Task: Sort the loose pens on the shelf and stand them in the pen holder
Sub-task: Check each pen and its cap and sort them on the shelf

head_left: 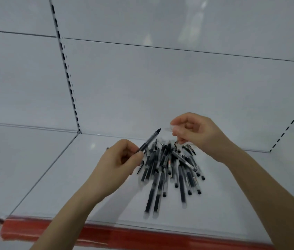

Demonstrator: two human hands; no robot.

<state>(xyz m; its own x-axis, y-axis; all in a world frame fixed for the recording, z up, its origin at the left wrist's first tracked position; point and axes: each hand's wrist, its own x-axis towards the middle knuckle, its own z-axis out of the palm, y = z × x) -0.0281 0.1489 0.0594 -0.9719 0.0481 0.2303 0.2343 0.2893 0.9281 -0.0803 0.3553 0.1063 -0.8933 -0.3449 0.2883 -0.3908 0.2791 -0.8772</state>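
Two hands hover over a shelf [66, 177], both busy. The left hand [122, 159] has its fingers curled in and pinches one pen [149, 140] between thumb and fingertips near its lower end. From that pinch the pen slants up and to the right, its dark tip in the air and pointing toward the other hand.

The right hand [196, 134] is up and to the right of that grip, well apart from it. Its fingers are curled too, and thumb and forefinger nip a small clear piece [168, 129]; it is too blurred to say what the piece is.

Below and between the two grips lies the pile [169, 170] of loose black pens. They rest flat on the shelf, crossed over one another and fanning toward the front edge. The nearest pens lie just under the left thumb, and the far end of the pile reaches beneath the right fingers.

Along the shelf's front edge, nearer than both hands, runs a red strip [124, 235]. Behind the hands stands a white back panel with a slotted upright [66, 73] to the left.
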